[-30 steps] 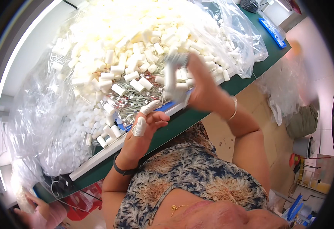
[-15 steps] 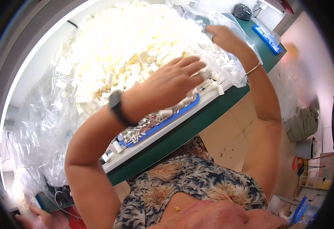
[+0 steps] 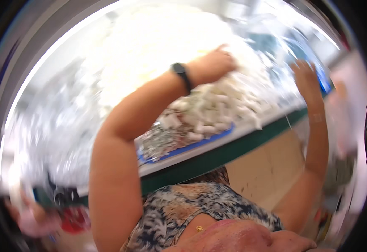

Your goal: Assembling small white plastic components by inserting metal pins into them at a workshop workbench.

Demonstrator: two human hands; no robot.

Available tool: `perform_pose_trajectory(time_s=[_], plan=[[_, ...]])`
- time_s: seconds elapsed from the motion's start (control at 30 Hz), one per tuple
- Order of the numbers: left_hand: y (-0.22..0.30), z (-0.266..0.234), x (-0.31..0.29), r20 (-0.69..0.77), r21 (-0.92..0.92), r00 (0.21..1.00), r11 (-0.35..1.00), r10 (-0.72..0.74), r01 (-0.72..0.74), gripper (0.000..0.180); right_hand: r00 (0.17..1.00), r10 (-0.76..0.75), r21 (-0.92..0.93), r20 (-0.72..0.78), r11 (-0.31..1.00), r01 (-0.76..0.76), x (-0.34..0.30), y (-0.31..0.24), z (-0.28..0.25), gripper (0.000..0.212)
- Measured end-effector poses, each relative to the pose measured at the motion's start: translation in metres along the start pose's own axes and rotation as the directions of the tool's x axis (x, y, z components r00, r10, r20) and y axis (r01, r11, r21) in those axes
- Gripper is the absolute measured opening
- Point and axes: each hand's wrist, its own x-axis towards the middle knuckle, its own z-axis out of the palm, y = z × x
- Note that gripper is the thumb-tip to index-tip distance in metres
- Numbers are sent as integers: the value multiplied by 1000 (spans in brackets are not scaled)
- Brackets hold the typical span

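Note:
My left hand [image 3: 215, 65], with a dark band on its wrist, is over the right part of a large heap of small white cylindrical pieces [image 3: 217, 111]. Motion smears its fingers, and overexposure hides the far heap. Farther right, my right hand [image 3: 307, 80] has bent fingers at the edge of a clear plastic bag [image 3: 280, 77], which they appear to grip. The bag spreads between the heap and that hand. Along the near side of the heap, a blue tray [image 3: 183, 150] holds small silvery metal pieces [image 3: 160, 140] and some white ones.
Crumpled clear plastic [image 3: 61, 130] piles up left of the heap. The green table edge [image 3: 192, 168] runs in front of me. Another person's pink sleeve [image 3: 36, 222] shows at the lower left, near a red object [image 3: 75, 219]. A blue item [image 3: 325, 84] lies beyond my right hand.
My right hand has moved right, and the clear bag now reaches farther right. My left hand has lifted away from the near edge, uncovering more of the tray. The whole view has shifted and blurred.

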Motion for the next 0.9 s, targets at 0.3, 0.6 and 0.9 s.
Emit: perform_pose_trajectory(time_s=[0.3, 0.6, 0.9], plan=[[85, -41, -23, 233, -953, 955, 150, -186, 262, 31, 927, -156, 919, 342, 264, -294, -28, -153, -120, 29], [117, -62, -130, 128, -676, 973, 702, -190, 226, 30, 675, -735, 998, -65, -47, 44, 14, -241, -143, 22], [157, -109, -196, -481, -474, 861, 875, -165, -98, 14, 781, -493, 822, 383, -205, -532, -25, -298, -162, 26]])
